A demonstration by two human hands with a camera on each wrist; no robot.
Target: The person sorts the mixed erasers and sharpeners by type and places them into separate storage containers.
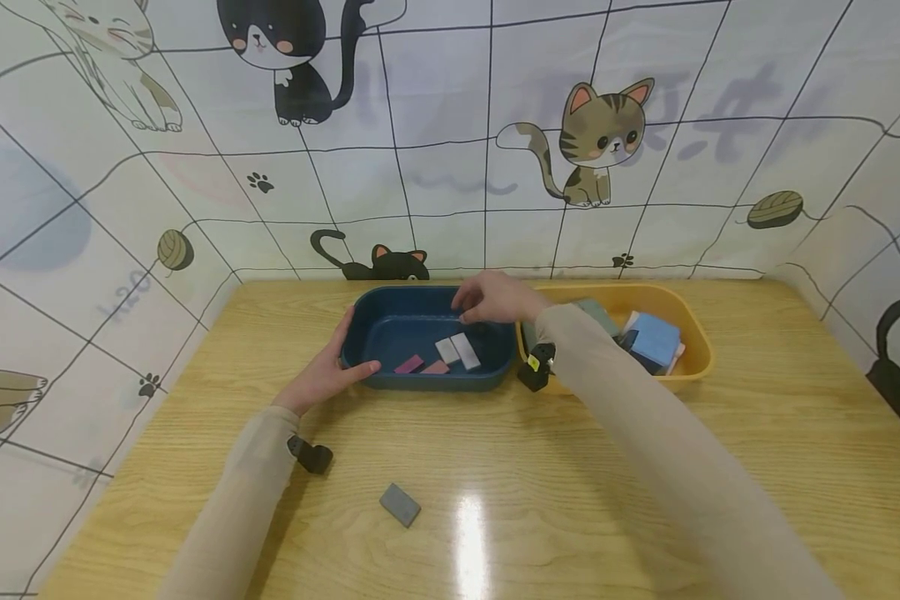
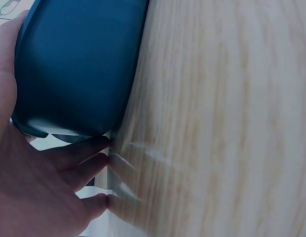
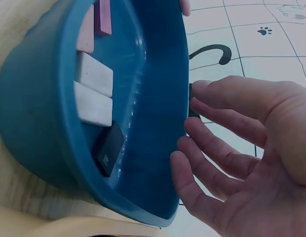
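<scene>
A dark blue plastic basin (image 1: 427, 382) stands on the wooden table. My left hand (image 1: 322, 373) grips its left end, thumb over the front rim and fingers along the outer side; in the left wrist view several fingertips (image 2: 101, 201) reach the tabletop. My right hand (image 3: 251, 153) is over the far right part of the basin, fingers loosely bent and nothing between them. Inside lie two white blocks (image 3: 94, 102), a magenta block (image 1: 409, 364), a pink block (image 1: 437, 367) and a black block (image 3: 109, 149). The black one is mostly hidden in the head view.
A yellow basin (image 1: 696, 354) stands against the blue one on the right, holding a light blue block (image 1: 656, 337), a grey-green piece (image 1: 597, 315) and other pieces, partly behind my right forearm. One grey block (image 1: 400, 505) lies on the table in front. A cat-patterned cloth (image 1: 442, 183) rises behind.
</scene>
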